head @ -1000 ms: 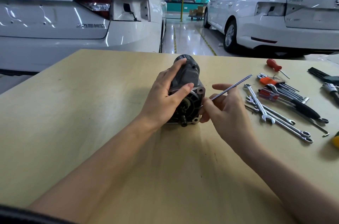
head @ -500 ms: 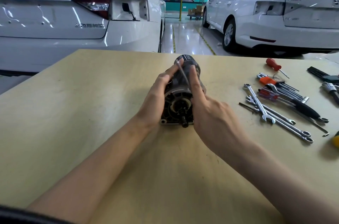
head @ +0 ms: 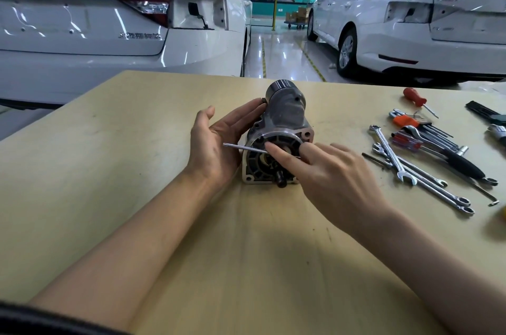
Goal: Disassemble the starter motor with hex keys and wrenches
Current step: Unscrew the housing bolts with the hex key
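The motor [head: 279, 140] lies on the table [head: 109, 170] in front of me, its flange end turned to me and its round black end pointing away, to the cars. It looks whole: the housing, the flange and the small shaft stub at the bottom edge are all together, and I see no bolt or cover lying loose near it. So I judge the task is at the beginning, and almost all of the disassembly is left.

My left hand [head: 216, 148] is open, the fingers nearly straight, and the palm rests against the left side of the motor to keep it steady. My right hand [head: 323, 173] holds a thin hex key [head: 241, 148]. I pinch it between the fingers, with the index finger stretched along it over the flange face. The free end of the key sticks out to the left, in front of my left palm. If its tip sits in a screw, I cannot tell; my fingers hide that part.

The wrenches [head: 410, 173] and other hex keys [head: 435, 133] lie in a group on the right side of the table, well apart from the motor. I think the next step is to find the screw head and seat the key in it properly.
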Tool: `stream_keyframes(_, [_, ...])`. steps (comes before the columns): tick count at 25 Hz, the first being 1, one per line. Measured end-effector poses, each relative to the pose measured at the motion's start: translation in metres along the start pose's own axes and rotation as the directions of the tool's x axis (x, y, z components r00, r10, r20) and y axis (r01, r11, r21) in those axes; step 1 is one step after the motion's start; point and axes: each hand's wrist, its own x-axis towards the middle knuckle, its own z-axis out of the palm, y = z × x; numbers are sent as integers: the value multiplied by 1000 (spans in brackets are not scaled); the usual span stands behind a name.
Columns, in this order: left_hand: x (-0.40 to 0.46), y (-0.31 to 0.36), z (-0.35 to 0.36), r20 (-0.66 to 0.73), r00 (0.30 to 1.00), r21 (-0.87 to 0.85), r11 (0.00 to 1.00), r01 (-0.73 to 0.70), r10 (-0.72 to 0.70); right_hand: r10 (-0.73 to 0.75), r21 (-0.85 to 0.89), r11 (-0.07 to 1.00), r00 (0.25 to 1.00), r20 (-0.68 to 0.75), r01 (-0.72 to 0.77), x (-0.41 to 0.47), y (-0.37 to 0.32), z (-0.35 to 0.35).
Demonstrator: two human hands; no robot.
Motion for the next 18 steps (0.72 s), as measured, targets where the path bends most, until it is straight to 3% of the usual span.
stream_keyframes(5, [2,2,0,9,1000,65,998,2,-3,143,257,960,985,-92,-116,1,-3,4])
stream_keyframes(8, [1,0,6,7,997,328,941,-77,79,362,535,797,931,-52,-280,2,-7,3])
stream_keyframes(9, [0,-1,8,15,994,398,912,-104,107,467,665,661,884,-4,-347,2,-7,1])
stream_keyframes(11, [-2,-2,12,32,986,503,850,-156,162,643,875,233,742,188,-424,1,-6,-6])
stream_keyframes(14, [-6,-8,18,81,966,670,704,-235,246,672,839,-415,503,543,-351,-2,0,-8])
stream_keyframes(16, [-6,-11,19,96,955,725,637,-261,282,603,719,-640,403,689,-272,-1,1,-4])
stream_keyframes(18, [-6,-11,20,89,954,734,628,-257,287,571,671,-699,372,732,-246,0,2,-1])
